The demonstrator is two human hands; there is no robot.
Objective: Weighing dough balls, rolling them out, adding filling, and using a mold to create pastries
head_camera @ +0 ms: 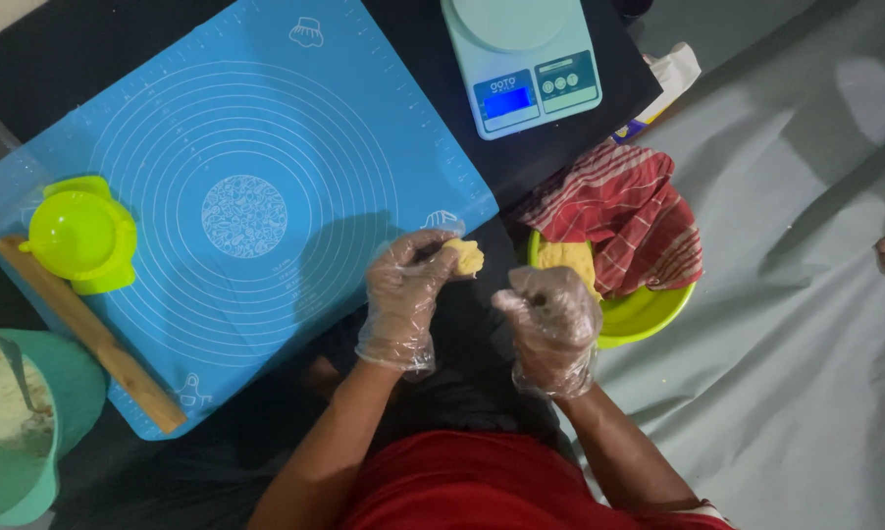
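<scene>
Her gloved left hand [403, 294] pinches a small lump of dough [465, 257] just off the blue mat [266, 118]. The right hand [552, 319] is curled shut; I cannot tell what's inside. The dough looks soft and sticky, best cupped lightly.

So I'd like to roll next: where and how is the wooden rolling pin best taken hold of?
Probably at its near end, from above. The wooden rolling pin lies flat and diagonal along the blue mat's left edge; that end is clear, while the far end sits beside the green dumpling press. The gloved left hand is nearer.
</scene>
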